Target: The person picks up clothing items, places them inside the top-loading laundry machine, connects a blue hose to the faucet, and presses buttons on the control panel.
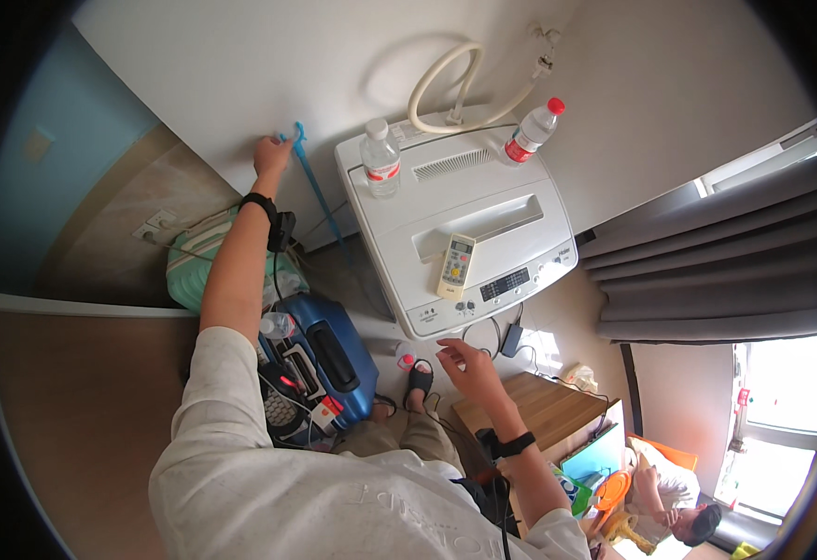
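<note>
My left hand (273,155) is stretched out to the wall. Its fingers are closed at the hooked top of a thin blue pole (313,180), which looks like a clothes-hanging pole and slants down beside the washing machine (385,233). My right hand (472,371) is off the machine's front edge, fingers apart and holding nothing. On the white top-loading machine lie a pale remote control (457,265) and two clear plastic bottles: a white-capped bottle (380,161) at the back left and a red-capped bottle (532,133) at the back right.
A blue suitcase (357,341) and a mint-green bag (189,266) are below my left arm. A cream hose (415,98) loops behind the machine. Right of me are a wooden cabinet (530,406), a grey curtain (707,271) and a seated person (675,490). Cables trail on the floor.
</note>
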Motion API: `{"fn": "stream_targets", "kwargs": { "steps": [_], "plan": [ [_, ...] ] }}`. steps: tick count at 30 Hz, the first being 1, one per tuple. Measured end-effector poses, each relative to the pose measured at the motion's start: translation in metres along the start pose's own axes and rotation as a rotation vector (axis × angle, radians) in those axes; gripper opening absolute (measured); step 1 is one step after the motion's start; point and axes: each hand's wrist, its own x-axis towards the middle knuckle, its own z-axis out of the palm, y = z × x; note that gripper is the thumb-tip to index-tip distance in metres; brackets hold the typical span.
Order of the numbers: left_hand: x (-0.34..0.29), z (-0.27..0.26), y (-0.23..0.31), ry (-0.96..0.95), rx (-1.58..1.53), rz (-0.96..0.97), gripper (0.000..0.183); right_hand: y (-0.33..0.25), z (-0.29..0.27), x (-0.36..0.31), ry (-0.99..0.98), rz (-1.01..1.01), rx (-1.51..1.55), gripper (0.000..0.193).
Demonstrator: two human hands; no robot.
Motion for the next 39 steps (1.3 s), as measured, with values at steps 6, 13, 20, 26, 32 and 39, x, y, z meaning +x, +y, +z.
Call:
{"fn": "stream_targets", "kwargs": {
  "steps": [6,13,20,26,32,39],
  "plan": [
    [-0.008,-0.009,0.000,0.026,-0.063,-0.027,0.052,-0.006,-0.001,0.002,-0.012,-0.011,0.009,0.028],
    [-0.103,-0.044,0.068,0.082,-0.173,0.035,0.044,-0.009,-0.005,0.009,-0.025,-0.077,-0.021,0.029],
    [-0.186,-0.056,0.154,0.165,-0.041,0.786,0.052,-0.024,-0.011,0.022,-0.059,-0.131,-0.045,0.029],
    [-0.206,-0.049,0.189,-0.141,0.332,0.815,0.044,-0.038,-0.017,0.018,-0.074,-0.157,-0.046,0.030],
    [-0.230,-0.052,0.179,-0.156,0.218,0.715,0.037,-0.032,-0.026,0.015,-0.096,-0.166,-0.068,0.032],
    [-0.310,-0.166,0.206,-0.095,-0.056,0.758,0.036,-0.037,-0.030,0.021,-0.111,-0.179,-0.151,0.032]
  ]
}}
